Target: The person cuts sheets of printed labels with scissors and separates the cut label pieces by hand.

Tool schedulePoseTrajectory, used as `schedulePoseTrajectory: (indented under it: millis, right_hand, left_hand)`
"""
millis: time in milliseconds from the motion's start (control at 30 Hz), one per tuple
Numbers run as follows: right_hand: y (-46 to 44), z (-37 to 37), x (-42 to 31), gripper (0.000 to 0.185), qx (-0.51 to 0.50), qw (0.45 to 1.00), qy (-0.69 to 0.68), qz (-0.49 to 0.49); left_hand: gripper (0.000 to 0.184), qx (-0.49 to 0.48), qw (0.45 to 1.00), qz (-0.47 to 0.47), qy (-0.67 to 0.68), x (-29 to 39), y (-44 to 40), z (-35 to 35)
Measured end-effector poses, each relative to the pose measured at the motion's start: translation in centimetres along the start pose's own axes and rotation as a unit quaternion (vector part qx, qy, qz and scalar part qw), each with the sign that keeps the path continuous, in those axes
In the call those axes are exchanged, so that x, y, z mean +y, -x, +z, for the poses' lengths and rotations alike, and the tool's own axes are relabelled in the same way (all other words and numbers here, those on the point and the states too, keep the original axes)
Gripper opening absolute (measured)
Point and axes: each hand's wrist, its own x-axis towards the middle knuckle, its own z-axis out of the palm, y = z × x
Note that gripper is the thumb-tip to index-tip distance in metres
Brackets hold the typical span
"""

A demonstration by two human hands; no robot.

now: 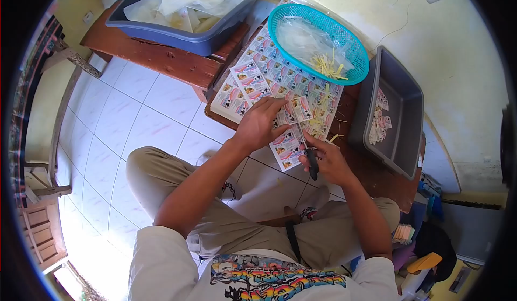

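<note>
My left hand [262,122] is closed on a printed label sheet [287,149], whose lower part hangs past the front edge of the low table. In my right hand [327,161] are black-handled scissors [311,163], with their blades pointing up at the sheet between my hands. A small label piece [302,109] lies by the blade tips. Another printed sheet [251,81] rests just beyond my left hand, on top of more printed sheets [269,53]. Thin yellowish strips [318,122] are scattered to the right of the blades.
A teal basket [280,50] with clear plastic and yellow strips stands at the back. On the right, a grey tub [401,104] holds cut labels [380,119]. A blue-grey tub [199,45] of plastic bags sits on a wooden bench [124,41] at the back left.
</note>
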Motion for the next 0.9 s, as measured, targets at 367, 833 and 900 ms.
schedulePoseTrajectory:
  millis: [367,833,900]
  right_hand:
    - [-0.02,0.13,-0.27,0.077,-0.003,1.000,-0.003,0.012]
    - [0.02,0.37,0.01,0.078,0.001,0.999,-0.031,0.010]
    - [0.00,0.35,-0.03,0.078,0.001,1.000,-0.030,0.010]
  left_hand:
    - [0.069,0.015,1.000,0.009,0.005,-0.16,0.04,0.06]
    - [0.069,0.019,1.000,0.009,0.005,-0.05,-0.06,0.07]
    - [0.069,0.017,1.000,0.008,0.006,-0.08,-0.08,0.10]
